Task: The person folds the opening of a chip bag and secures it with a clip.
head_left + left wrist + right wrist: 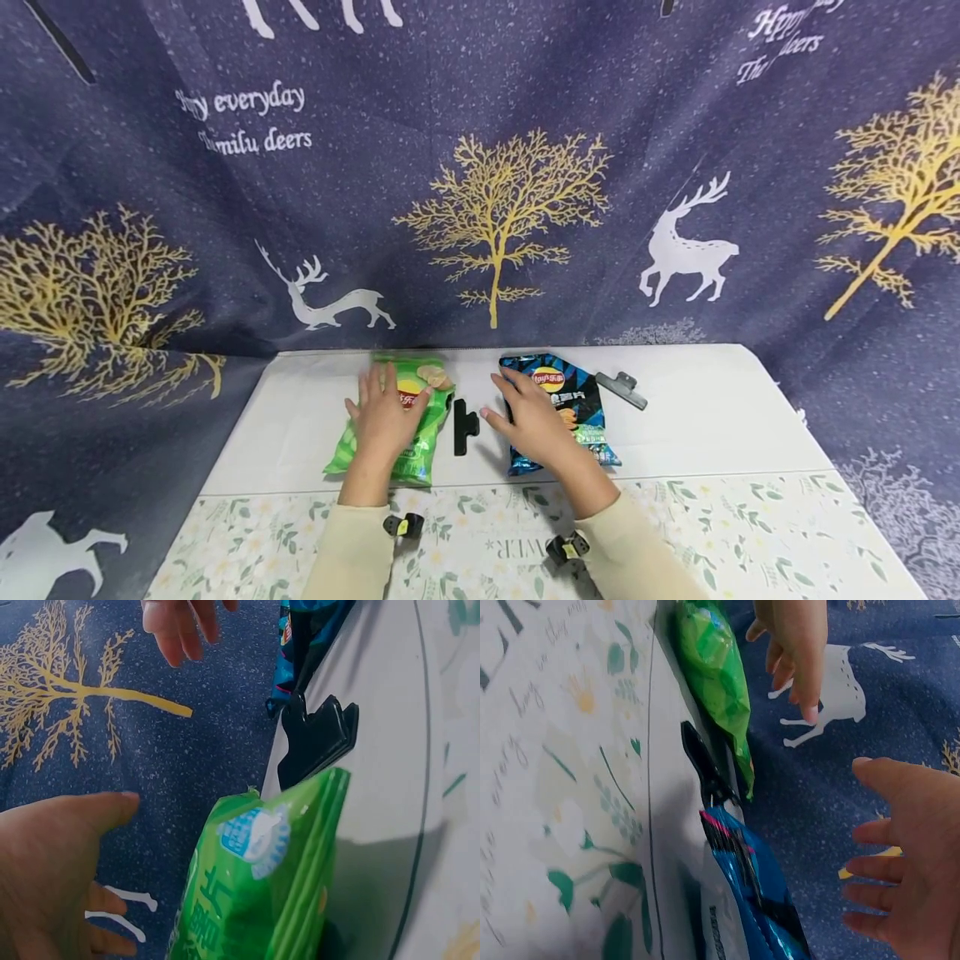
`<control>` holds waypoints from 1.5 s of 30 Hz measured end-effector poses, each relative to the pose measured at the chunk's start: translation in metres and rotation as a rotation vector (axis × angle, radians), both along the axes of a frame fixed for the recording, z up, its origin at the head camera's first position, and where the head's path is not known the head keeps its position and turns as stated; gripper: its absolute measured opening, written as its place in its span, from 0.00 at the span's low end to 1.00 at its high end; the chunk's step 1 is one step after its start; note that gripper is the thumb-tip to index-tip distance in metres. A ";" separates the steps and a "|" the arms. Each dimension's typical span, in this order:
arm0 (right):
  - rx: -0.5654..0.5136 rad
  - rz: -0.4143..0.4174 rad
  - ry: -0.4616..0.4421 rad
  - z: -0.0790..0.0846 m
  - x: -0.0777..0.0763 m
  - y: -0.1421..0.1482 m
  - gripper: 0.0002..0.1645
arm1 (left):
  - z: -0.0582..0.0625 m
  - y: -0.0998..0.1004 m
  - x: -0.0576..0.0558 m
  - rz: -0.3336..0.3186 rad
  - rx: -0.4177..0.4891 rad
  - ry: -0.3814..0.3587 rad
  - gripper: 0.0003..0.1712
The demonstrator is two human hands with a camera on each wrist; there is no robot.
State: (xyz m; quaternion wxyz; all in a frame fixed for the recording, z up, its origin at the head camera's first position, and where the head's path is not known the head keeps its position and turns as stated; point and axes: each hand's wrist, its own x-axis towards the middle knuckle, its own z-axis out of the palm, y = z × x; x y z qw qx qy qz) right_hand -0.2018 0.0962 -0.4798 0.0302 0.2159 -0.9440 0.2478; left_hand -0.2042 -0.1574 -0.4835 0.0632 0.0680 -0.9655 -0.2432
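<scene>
A green chip bag [415, 450] lies on the white part of the table, and my left hand [385, 417] is over it with fingers spread. In the left wrist view a gap shows between that hand [52, 862] and the green bag [247, 877]. My right hand [536, 423] hovers over a black and blue chip bag [588, 400], fingers apart and holding nothing. A black clip [462, 427] lies between the two bags. Beyond the dark bag's right side rests a grey clip [624, 389].
The table's near half has a floral cover [480, 517], joined to the white part [697, 417] along a straight line. A dark blue curtain [480, 100] printed with deer and trees hangs behind the table's far edge. Both wrists wear small black cameras.
</scene>
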 end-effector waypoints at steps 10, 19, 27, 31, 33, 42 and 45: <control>-0.028 0.051 -0.036 -0.005 0.012 -0.014 0.38 | -0.006 -0.010 0.003 0.068 0.021 -0.018 0.49; -0.002 0.086 -0.110 -0.006 0.022 -0.030 0.37 | -0.007 -0.021 0.002 0.115 0.065 -0.065 0.47; 0.014 0.148 -0.153 -0.013 0.028 -0.045 0.38 | -0.013 -0.026 0.003 0.130 0.059 -0.123 0.48; 0.008 0.178 -0.192 -0.018 0.028 -0.052 0.38 | -0.012 -0.027 0.004 0.134 0.058 -0.140 0.49; -0.005 0.188 -0.222 -0.020 0.028 -0.055 0.38 | -0.012 -0.028 0.004 0.134 0.060 -0.140 0.48; -0.040 0.220 -0.284 -0.024 0.026 -0.062 0.40 | -0.011 -0.026 0.002 0.123 0.083 -0.145 0.48; -0.038 0.226 -0.286 -0.024 0.026 -0.064 0.39 | -0.013 -0.026 0.001 0.118 0.083 -0.148 0.48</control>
